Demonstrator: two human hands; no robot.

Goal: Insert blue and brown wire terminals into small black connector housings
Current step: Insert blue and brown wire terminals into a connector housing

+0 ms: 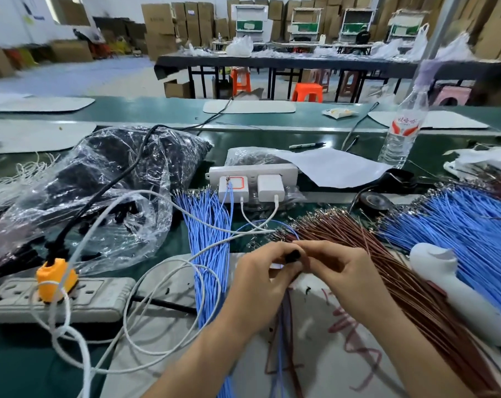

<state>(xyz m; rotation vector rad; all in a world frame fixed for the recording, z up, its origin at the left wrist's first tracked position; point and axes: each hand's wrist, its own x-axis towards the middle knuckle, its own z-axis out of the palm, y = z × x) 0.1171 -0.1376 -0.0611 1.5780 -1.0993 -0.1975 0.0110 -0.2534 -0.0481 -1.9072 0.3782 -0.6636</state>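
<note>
Over the pale mat [169, 340], left hand [260, 277]: fingers curled, thumb and forefinger pinching a small black connector housing [293, 256] from its left.
Right hand [338, 271]: fingers curled, fingertips pinching the same housing from its right.
Below the hands: a blue wire [281, 366] and brown strands trail down across the mat.
Wire bundles: three. One brown bundle [387, 271] lies under the right hand, one blue bundle [212, 225] to the left, and one larger blue bundle [458, 219] to the right.
Surface: green bench [19, 354]; the mat bears red scribbles.
Power strips: two. A grey strip [100, 300] carries an orange plug [57, 280]; a white strip [252, 170] carries two white chargers [233, 189].
Other items: one clear bag of black parts [100, 179], one water bottle [401, 130], one pen [306, 145].
Room: stacked cardboard boxes [160, 27], a long dark table [272, 61], two orange stools [306, 91].
</note>
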